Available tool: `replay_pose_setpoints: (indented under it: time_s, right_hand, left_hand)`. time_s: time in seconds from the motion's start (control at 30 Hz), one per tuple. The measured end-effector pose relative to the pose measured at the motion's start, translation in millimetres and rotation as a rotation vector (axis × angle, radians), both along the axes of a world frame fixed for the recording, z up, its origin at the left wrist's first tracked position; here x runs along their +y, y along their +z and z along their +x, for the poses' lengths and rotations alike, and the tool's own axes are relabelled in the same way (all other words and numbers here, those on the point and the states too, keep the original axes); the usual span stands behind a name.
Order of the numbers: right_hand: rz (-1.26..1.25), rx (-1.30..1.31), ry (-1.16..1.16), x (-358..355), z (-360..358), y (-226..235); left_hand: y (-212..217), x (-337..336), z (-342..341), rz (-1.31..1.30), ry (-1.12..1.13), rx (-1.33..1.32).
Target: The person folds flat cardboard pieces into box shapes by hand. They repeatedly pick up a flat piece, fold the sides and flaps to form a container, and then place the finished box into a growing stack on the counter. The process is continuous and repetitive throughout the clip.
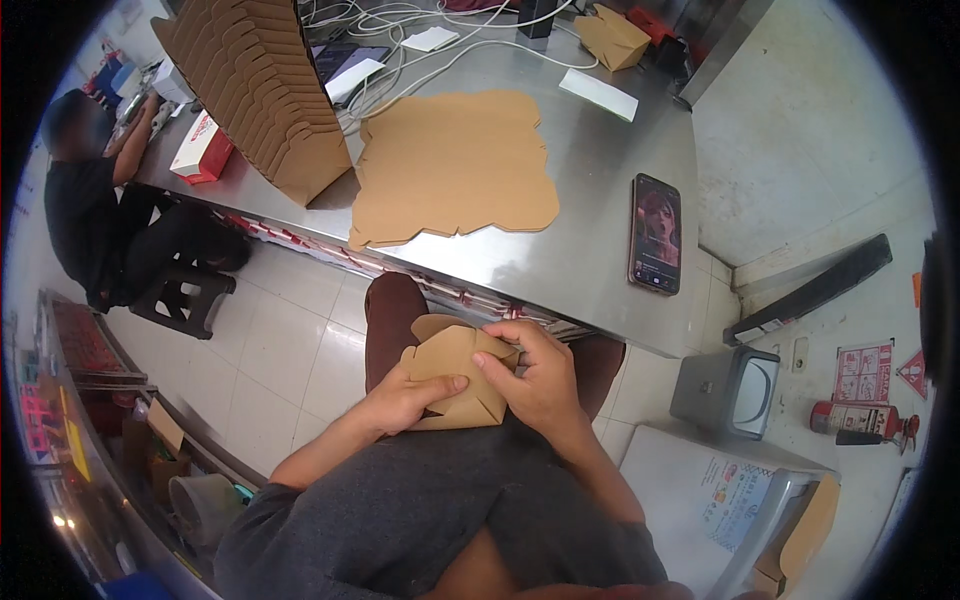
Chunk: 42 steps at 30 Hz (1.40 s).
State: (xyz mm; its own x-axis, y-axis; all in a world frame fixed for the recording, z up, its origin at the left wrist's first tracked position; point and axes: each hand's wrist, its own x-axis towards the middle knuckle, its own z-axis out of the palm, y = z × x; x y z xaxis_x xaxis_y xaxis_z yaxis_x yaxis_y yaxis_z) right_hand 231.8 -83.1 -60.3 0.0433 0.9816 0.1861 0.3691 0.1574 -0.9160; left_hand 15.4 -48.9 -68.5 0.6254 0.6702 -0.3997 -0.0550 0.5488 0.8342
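cardboard box (pixel 446 358): 1 | left hand (pixel 408 401), right hand (pixel 540 378): 2, each grip pinched on it | phone (pixel 656 235): 1

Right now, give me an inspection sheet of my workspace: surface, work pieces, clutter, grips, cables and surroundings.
Surface: metal table, shiny, with glare near its front edge.
Work pieces: partly folded box held above the lap; flat sheets on the table; tall stack of brown card to their left.
Clutter: phone, screen lit, at the table's right; white slip beyond it; red-and-white carton at left.
Grips: left grip on the box's left side; right grip on its right side.
Cables: white cables, tangled at the table's far side.
Surroundings: person seated on a stool at left; extinguisher at right.
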Motion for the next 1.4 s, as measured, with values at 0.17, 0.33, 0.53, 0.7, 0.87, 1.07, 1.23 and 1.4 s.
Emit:
replay_pose_setpoints:
  time_s: [0.17, 0.33, 0.53, 0.7, 0.87, 1.07, 1.23, 1.4]
  right_hand:
    - [0.078, 0.032, -0.097, 0, -2, -6]
    - [0.061, 0.060, -0.075, -2, -1, -7]
    - [0.047, 0.131, -0.005, -1, 1, -1]
    - [-0.007, 0.236, 0.042, 2, 2, -3]
    - [-0.074, 0.379, 0.089, 3, -8, -25]
    - [-0.223, 0.638, 0.124, 3, -10, -15]
    - [-0.179, 0.405, 0.130, 4, -7, -11]
    - [-0.171, 0.479, 0.174, 5, -4, -21]
  left_hand:
    - [-2, -1, -3, 0.098, -0.068, 0.038]
    - [-4, -2, -4, 0.180, -0.111, 0.024]
    - [1, -2, -4, 0.195, -0.123, 0.062]
    - [1, 0, 2, 0.347, -0.063, -0.065]
    - [-4, -1, 1, 0.341, -0.038, -0.132]
    - [-4, -2, -2, 0.221, -0.019, -0.082]
    - [-1, -8, -2, -0.196, 0.114, -0.149]
    - [3, -6, -1, -0.169, 0.102, -0.213]
